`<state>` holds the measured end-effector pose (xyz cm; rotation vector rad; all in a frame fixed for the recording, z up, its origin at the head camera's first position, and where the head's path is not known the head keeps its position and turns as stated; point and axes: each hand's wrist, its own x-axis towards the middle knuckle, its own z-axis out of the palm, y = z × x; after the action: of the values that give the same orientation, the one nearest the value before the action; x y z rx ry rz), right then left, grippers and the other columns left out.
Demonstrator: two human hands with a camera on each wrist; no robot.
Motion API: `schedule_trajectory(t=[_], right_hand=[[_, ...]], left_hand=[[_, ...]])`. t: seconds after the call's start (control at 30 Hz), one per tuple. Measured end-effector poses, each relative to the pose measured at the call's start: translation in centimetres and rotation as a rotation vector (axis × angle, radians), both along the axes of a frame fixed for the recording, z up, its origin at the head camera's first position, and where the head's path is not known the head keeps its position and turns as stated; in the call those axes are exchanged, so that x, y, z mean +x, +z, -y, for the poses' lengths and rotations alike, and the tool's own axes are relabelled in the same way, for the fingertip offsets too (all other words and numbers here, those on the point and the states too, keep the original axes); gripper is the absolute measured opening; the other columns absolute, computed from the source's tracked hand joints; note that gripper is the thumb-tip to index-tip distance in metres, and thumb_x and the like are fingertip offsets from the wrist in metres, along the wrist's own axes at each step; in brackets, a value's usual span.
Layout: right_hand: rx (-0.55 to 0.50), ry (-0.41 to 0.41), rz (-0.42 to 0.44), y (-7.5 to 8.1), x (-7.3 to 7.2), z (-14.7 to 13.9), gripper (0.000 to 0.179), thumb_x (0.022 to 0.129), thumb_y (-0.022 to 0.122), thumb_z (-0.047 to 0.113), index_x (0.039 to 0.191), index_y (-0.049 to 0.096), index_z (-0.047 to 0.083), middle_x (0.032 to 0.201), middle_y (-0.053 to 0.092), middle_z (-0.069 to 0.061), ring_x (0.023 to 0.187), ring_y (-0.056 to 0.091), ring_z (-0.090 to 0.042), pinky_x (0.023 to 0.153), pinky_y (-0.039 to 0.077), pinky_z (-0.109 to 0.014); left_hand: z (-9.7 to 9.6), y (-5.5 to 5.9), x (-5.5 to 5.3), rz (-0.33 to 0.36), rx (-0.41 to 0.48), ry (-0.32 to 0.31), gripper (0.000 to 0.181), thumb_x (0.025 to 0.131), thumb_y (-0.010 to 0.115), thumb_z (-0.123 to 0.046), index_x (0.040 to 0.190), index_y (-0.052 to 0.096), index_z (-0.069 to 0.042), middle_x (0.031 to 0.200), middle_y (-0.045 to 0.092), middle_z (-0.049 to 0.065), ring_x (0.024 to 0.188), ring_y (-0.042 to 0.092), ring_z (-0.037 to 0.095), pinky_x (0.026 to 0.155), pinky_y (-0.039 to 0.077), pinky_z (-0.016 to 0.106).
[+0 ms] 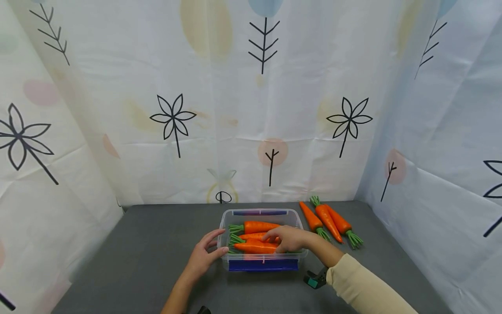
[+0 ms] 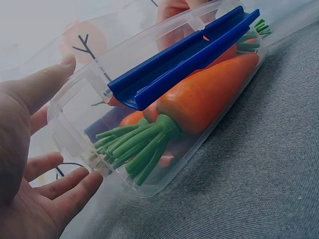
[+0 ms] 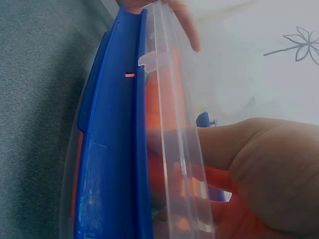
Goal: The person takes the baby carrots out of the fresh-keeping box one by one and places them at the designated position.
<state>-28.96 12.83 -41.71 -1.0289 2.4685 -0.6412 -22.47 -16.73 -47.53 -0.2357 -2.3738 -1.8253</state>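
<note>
A clear plastic box (image 1: 263, 257) with blue clips holds several orange carrots (image 1: 255, 247) with green stem tops. My left hand (image 1: 205, 255) is at the box's left end, thumb and fingers spread apart; in the left wrist view its fingertips (image 2: 94, 179) are right at the end wall. Over the front wall, my right hand (image 1: 288, 239) reaches into the box. Its bent fingers and thumb are around a carrot (image 1: 256, 237) lying among the others. In the right wrist view the thumb (image 3: 214, 144) shows partly through the clear wall, and the fingertips are hidden.
On the grey table (image 1: 164, 244), three more carrots (image 1: 327, 218) lie to the right of the box, behind the right forearm. A dark wrist device (image 1: 315, 279) hangs by the right sleeve. Patterned white curtains (image 1: 235, 109) enclose the back and sides.
</note>
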Motion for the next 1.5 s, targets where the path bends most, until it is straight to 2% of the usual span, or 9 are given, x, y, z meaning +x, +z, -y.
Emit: schedule_trajectory(t=[0.13,0.33,0.57,0.73,0.93,1.13,1.2,1.4,1.5], right_hand=[[-0.014,0.004,0.002,0.6,-0.2,-0.1,0.045,0.082,0.072,0.001,0.124,0.064,0.013,0.112,0.064,-0.001,0.104,0.06,-0.021,0.084,0.051,-0.032],[-0.046,-0.006,0.001,1.1,-0.5,-0.4,0.042,0.086,0.072,0.005,0.126,0.063,0.012,0.115,0.064,-0.002,0.106,0.06,-0.023,0.084,0.051,-0.031],[-0.138,-0.061,-0.012,2.2,-0.7,-0.8,0.041,0.088,0.072,0.008,0.127,0.062,0.009,0.121,0.063,-0.007,0.11,0.058,-0.031,0.09,0.05,-0.043],[-0.183,-0.095,-0.052,3.1,-0.7,-1.2,0.041,0.089,0.072,0.009,0.128,0.061,0.011,0.122,0.062,-0.009,0.109,0.059,-0.031,0.088,0.05,-0.044],[-0.22,-0.131,-0.131,4.2,-1.0,-1.9,0.042,0.092,0.069,0.013,0.132,0.059,0.013,0.119,0.062,-0.006,0.107,0.058,-0.03,0.085,0.051,-0.043],[-0.272,-0.197,-0.191,5.1,-1.2,-2.8,0.044,0.093,0.067,0.013,0.135,0.056,0.011,0.13,0.058,-0.011,0.112,0.057,-0.033,0.086,0.051,-0.046],[-0.296,-0.228,-0.2,5.2,-1.3,-3.1,0.044,0.092,0.068,0.011,0.135,0.056,0.009,0.129,0.058,-0.013,0.11,0.058,-0.034,0.086,0.051,-0.046],[-0.389,-0.386,-0.21,5.2,-1.4,-4.1,0.044,0.092,0.067,0.007,0.133,0.055,0.007,0.125,0.058,-0.016,0.107,0.057,-0.035,0.078,0.054,-0.041],[-0.422,-0.445,-0.257,5.1,-1.6,-5.0,0.042,0.092,0.067,0.007,0.132,0.054,0.005,0.123,0.059,-0.018,0.104,0.059,-0.035,0.075,0.055,-0.039]], left_hand=[[0.0,-0.2,-0.1,-0.007,0.011,-0.001,0.05,0.085,0.075,-0.009,0.133,0.059,-0.008,0.142,0.046,0.017,0.117,0.053,0.043,0.084,0.053,0.046],[0.1,1.3,0.7,-0.018,0.015,-0.047,0.05,0.085,0.075,-0.009,0.131,0.059,-0.004,0.14,0.046,0.022,0.115,0.054,0.045,0.081,0.054,0.039],[0.1,1.7,1.0,-0.01,0.015,-0.056,0.05,0.084,0.075,-0.01,0.131,0.059,-0.003,0.14,0.046,0.022,0.116,0.052,0.048,0.079,0.053,0.032],[0.0,1.4,0.9,-0.015,0.027,-0.048,0.049,0.084,0.075,-0.007,0.131,0.059,-0.003,0.139,0.047,0.022,0.116,0.052,0.049,0.079,0.054,0.034],[-0.1,-0.1,0.1,-0.012,0.018,-0.002,0.05,0.084,0.075,-0.008,0.132,0.059,-0.007,0.14,0.047,0.019,0.117,0.053,0.045,0.082,0.053,0.043],[-0.1,0.2,0.3,-0.007,0.023,0.005,0.049,0.085,0.074,-0.005,0.132,0.059,-0.006,0.14,0.046,0.02,0.118,0.052,0.048,0.083,0.053,0.047],[0.1,-0.2,0.0,-0.012,0.025,-0.001,0.049,0.084,0.074,-0.006,0.131,0.059,-0.006,0.14,0.046,0.02,0.117,0.053,0.046,0.082,0.053,0.045],[0.0,0.9,0.7,-0.02,0.031,-0.024,0.049,0.084,0.075,-0.008,0.131,0.059,-0.004,0.139,0.047,0.021,0.116,0.053,0.047,0.082,0.054,0.043],[-0.2,1.4,1.0,-0.025,0.035,-0.02,0.049,0.084,0.075,-0.007,0.13,0.059,-0.003,0.138,0.047,0.022,0.115,0.054,0.046,0.083,0.053,0.045]])
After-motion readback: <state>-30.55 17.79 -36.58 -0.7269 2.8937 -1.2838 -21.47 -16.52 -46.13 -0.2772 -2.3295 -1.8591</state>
